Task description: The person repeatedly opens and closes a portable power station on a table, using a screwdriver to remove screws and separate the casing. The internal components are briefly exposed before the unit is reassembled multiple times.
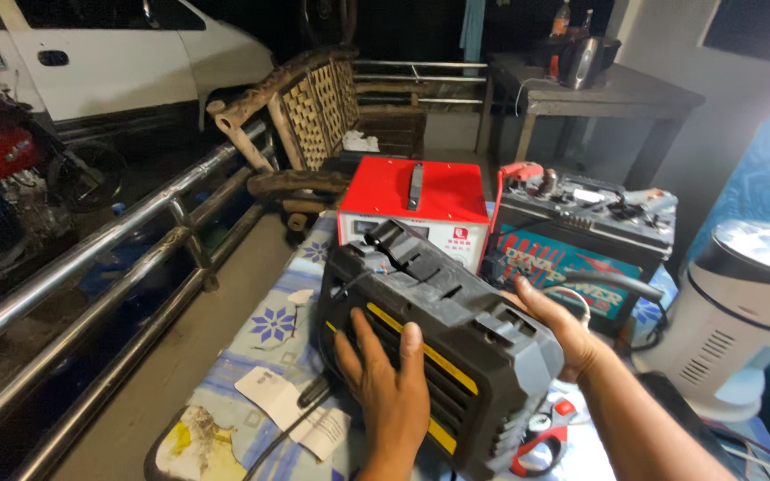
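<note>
Right hand (556,331) fingers hidden behind grey machine (438,343); car (91,53) cropped.

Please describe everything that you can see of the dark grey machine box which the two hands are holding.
The dark grey machine box looks like hard plastic, with yellow stripes and vent slots on the face turned to the camera and a moulded handle on top. It sits tilted on the patterned table cover, in front of the red box. The left hand lies flat on its slotted face; the right hand presses its far side. A black cable runs from under it.
</note>
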